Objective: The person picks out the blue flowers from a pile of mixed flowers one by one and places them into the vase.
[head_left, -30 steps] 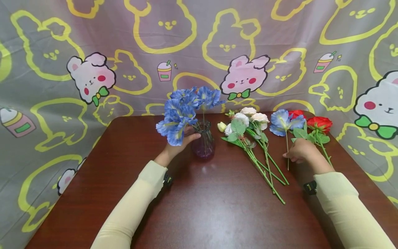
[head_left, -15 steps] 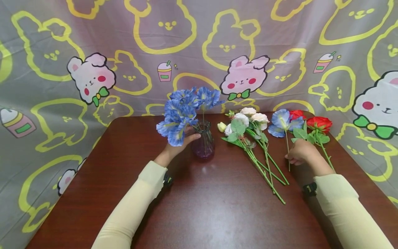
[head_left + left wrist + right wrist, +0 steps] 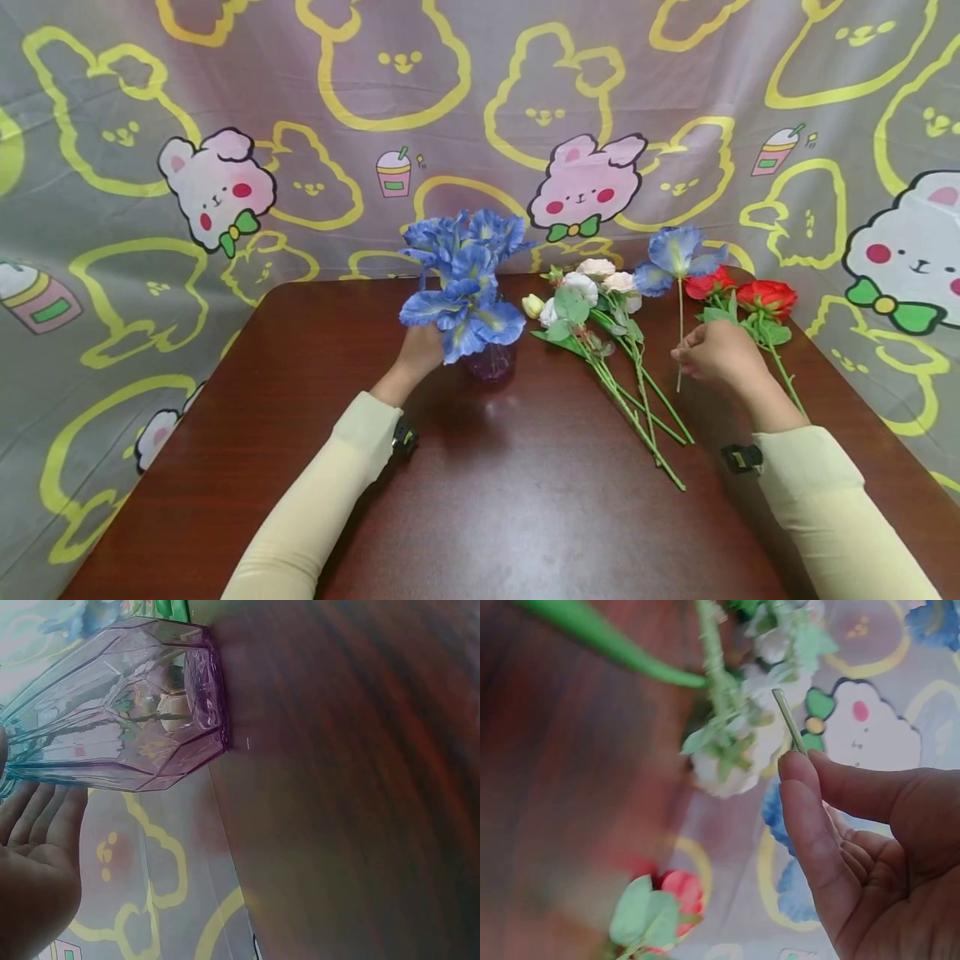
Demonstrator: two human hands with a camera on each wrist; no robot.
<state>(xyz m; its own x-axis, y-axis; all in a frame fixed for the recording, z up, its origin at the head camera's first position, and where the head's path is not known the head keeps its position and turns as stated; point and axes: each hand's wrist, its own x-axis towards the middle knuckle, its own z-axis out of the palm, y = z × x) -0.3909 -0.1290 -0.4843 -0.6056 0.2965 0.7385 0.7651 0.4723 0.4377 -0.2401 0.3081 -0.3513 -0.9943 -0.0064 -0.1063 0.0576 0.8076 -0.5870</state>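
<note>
My left hand [image 3: 422,350] holds a clear purple-tinted glass vase [image 3: 491,365] by its neck; several blue irises [image 3: 468,292] in it hide the neck and most of the fingers from the head view. In the left wrist view, the faceted vase [image 3: 112,712] narrows to a bluish neck, with fingers [image 3: 64,814] behind it. At the right, my right hand [image 3: 718,354] pinches a single blue iris [image 3: 675,254] by its thin stem, flower upward. The stem's cut end [image 3: 784,705] pokes out past the thumb and forefinger in the right wrist view.
White and pale pink flowers [image 3: 581,287] with long green stems lie on the brown table [image 3: 480,500] between the hands. Red roses [image 3: 767,298] lie beyond the right hand. A patterned cloth [image 3: 450,83] hangs behind the table.
My right hand has raised the single iris and moved it slightly left, away from the roses. The irises in the vase have swung rightward and now cover the vase's neck.
</note>
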